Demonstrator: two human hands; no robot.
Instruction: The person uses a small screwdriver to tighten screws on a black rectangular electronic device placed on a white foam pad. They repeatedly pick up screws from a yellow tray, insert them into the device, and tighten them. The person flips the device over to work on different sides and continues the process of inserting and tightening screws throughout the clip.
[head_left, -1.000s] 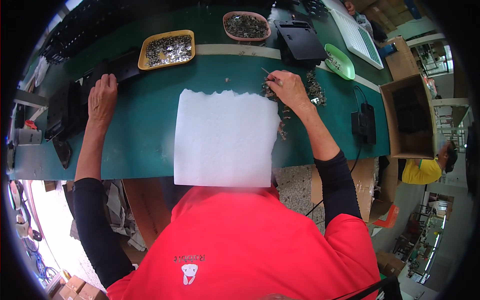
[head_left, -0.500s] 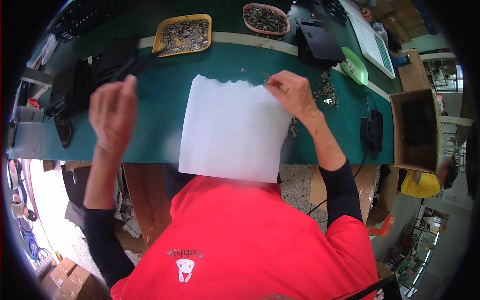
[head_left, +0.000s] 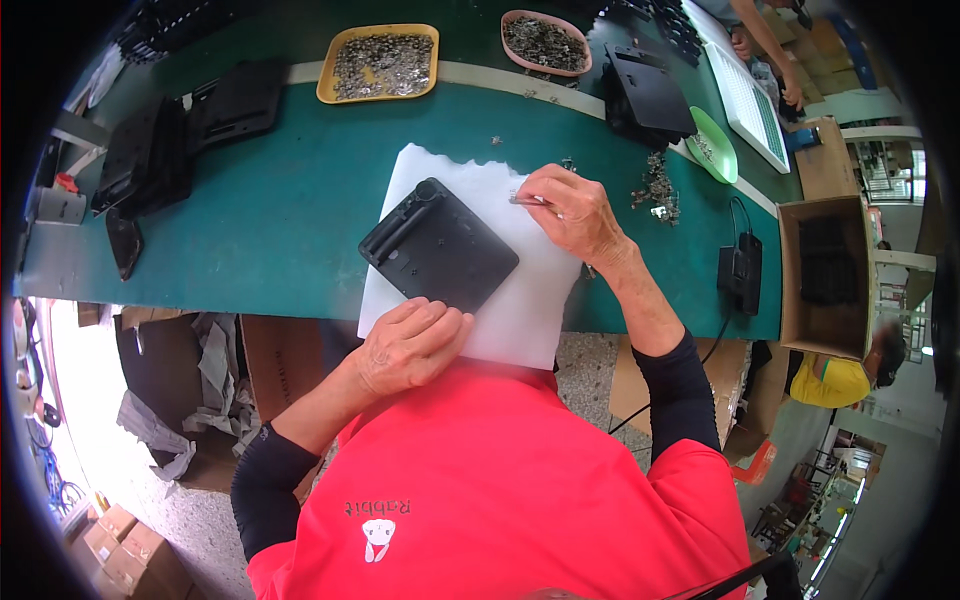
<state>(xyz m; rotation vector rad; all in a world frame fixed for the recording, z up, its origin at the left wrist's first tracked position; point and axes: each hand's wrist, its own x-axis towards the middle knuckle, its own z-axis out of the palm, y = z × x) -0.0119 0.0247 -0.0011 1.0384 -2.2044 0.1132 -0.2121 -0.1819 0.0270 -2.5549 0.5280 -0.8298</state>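
A flat black plastic housing, with a rounded ridge along one side, lies slantwise on a white sheet with a ragged far edge. My left hand is closed on the housing's near corner, fingers curled over it. Over the sheet's far right part, my right hand pinches a small, thin metal piece; its exact kind is too small to make out. That hand is apart from the housing. To its right lies a loose pile of small metal parts on the green table.
A yellow tray, a pink tray and a green dish hold small metal parts. More black housings are stacked at left, others at far right. A black adapter and a cardboard box stand at right. Another person's arm shows beyond.
My left hand has come in from the left, and a black housing now lies on the sheet under it. My right hand has shifted slightly nearer, still pinching.
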